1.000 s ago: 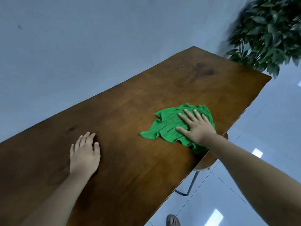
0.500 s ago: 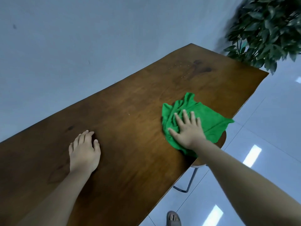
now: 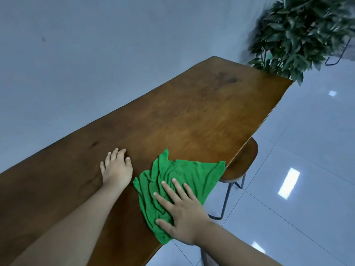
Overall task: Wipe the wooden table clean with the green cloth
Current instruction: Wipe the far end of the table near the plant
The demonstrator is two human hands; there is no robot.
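A long dark wooden table (image 3: 201,112) runs from the lower left to the upper right along a wall. The crumpled green cloth (image 3: 184,175) lies at the table's near right edge, one corner hanging past it. My right hand (image 3: 182,214) presses flat on the cloth's near part, fingers straight and spread. My left hand (image 3: 117,167) rests flat on the bare wood just left of the cloth, not touching it. A few pale crumbs and a dark stain (image 3: 226,78) show near the table's far end.
A wooden stool (image 3: 244,162) with metal legs is tucked under the table's right edge. A leafy plant (image 3: 303,31) stands beyond the far end. A grey wall runs along the left side; glossy floor tiles (image 3: 297,169) lie to the right.
My right hand has slid the cloth back toward me along the table's right edge, close to my left hand. The left hand has stayed flat on the wood.
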